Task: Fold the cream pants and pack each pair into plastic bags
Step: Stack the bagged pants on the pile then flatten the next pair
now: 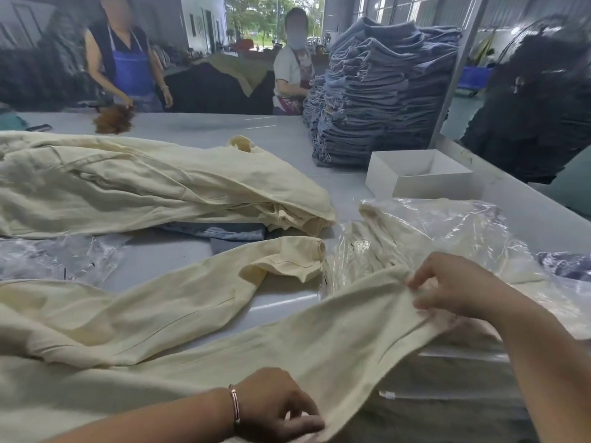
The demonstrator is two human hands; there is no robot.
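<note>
Left hand (275,407) fingers pinching cream pants (287,340) edge, right hand (454,286) gripping hem, bare table (179,260) between legs

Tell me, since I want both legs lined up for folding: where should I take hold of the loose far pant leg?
Probably at its cuff, coming from the right. That end lies open and rumpled on bare table, clear of the bagged pants, so fingers can pinch its hem while the left hand holds the near leg.
</note>
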